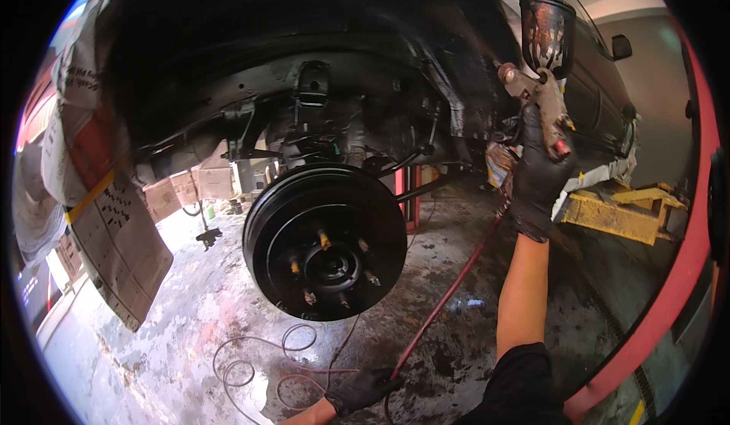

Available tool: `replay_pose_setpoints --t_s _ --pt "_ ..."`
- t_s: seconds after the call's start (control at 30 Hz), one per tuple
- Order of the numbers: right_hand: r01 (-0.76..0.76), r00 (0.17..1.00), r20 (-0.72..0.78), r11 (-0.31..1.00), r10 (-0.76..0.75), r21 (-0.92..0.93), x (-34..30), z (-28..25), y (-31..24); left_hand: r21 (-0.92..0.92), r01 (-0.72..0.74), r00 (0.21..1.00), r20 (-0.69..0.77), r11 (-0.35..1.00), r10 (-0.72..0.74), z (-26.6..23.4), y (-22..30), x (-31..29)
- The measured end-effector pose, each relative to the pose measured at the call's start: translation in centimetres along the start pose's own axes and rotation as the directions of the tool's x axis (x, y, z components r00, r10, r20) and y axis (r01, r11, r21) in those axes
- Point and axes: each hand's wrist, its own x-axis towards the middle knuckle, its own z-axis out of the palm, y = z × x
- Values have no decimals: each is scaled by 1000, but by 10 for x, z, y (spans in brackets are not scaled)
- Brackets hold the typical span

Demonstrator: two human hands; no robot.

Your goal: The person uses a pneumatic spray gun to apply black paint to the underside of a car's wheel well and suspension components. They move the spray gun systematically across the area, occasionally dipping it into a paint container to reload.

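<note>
Our right fingers [532, 130] grip the spray gun [550, 102] upright, likely against spills; our left fingers [382, 384] clasp the red hose [447, 298].

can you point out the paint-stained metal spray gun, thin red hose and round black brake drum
Paint-stained metal spray gun [550, 100]: head view, on its body.
Thin red hose [450, 294]: head view, partway along its length.
Round black brake drum [326, 253]: head view, on its front face.
</note>
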Motion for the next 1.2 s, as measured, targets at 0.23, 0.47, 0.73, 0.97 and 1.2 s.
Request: replay_pose_setpoints --t_s 0.23,0.47,0.73,0.97,1.2 --pt "-64 995 81 996 59 55 -16 31 -16 29 84 996 -25 996 -83 -1 -20 -21" --pt "-179 971 202 953 131 244 -25 62 -42 -56 38 992 -118 998 -45 -7 -40 -52" --pt "-37 999 35 958 29 285 -22 95 -61 -301 -53 988 -157 952 6 -28 -29 -84" --pt "22 992 -126 985 -1 169 -9 110 -60 -35 -11 986 -169 999 5 -68 13 -99" --pt "198 977 -33 953 -211 -231 -11 119 -63 -51 11 987 -162 999 -19 -77 20 -114"
